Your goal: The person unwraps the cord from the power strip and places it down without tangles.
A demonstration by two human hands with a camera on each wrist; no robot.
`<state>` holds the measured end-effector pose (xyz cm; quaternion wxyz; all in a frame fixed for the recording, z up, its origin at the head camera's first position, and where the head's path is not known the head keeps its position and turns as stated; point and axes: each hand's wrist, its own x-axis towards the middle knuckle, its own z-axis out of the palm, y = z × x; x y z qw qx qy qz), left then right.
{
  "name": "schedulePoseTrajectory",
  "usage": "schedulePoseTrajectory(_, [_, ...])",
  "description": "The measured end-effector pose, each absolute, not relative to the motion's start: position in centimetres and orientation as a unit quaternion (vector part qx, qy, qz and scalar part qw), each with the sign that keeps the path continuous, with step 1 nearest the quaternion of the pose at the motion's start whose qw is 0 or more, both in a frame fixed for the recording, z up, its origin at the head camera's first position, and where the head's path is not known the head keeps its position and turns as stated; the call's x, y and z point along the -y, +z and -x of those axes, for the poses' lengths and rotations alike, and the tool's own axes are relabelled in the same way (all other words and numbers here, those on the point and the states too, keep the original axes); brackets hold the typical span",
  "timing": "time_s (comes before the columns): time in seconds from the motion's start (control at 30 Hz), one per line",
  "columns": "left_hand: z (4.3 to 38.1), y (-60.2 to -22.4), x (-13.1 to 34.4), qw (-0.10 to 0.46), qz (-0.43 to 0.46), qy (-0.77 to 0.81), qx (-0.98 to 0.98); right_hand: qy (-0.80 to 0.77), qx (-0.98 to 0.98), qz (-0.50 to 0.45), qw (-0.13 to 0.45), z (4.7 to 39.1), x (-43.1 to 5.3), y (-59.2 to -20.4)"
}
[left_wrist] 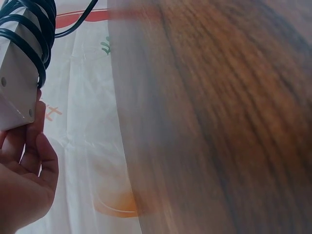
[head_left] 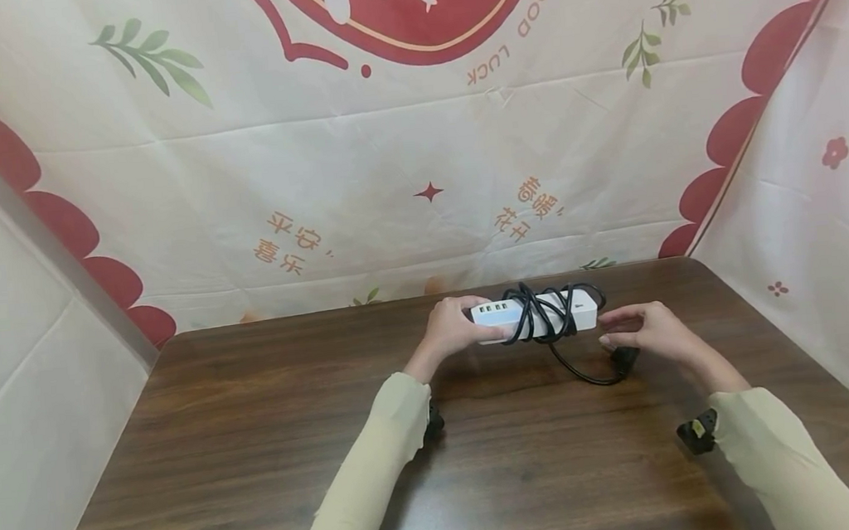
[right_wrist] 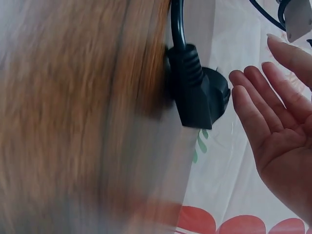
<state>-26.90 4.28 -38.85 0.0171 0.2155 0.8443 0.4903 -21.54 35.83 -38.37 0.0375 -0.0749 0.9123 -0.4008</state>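
Note:
My left hand grips one end of a white power strip, thumb in front and fingers behind. A black cord is wound several times around the strip's middle and far half. From the winding a loose length loops down to a black plug beside my right hand. That hand holds nothing; its fingers are loosely bent near the strip's right end. In the right wrist view the plug hangs close by the fingertips, apart from them. The left wrist view shows the strip's underside with the cord around it.
A brown wooden table lies below both hands. Behind it hangs a white printed cloth with red scallops, and a similar cloth stands along the right side. Black wrist devices sit at the sleeve cuffs.

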Motion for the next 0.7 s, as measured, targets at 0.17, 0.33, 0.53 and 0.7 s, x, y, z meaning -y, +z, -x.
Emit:
schedulePoseTrajectory(0.17, [26.9,-38.8,-4.2,0.016,-0.218,0.493,-0.842,-0.417,-0.905,0.076,0.028,22.0,-35.3,-38.6])
schedulePoseTrajectory(0.33, [26.9,-38.6,-4.2,0.023,-0.216,0.505,-0.835,-0.4,-0.913,0.081,0.009,22.8,-34.1,-38.8])
schedulePoseTrajectory(0.53, [27.0,-38.4,-4.0,0.03,-0.213,0.509,-0.834,-0.377,-0.92,0.105,-0.014,23.7,-32.8,-39.4])
schedulePoseTrajectory(0.7, [27.1,-38.4,-4.2,0.027,-0.218,0.504,-0.835,-0.4,-0.903,0.151,-0.052,24.2,-32.1,-40.4])
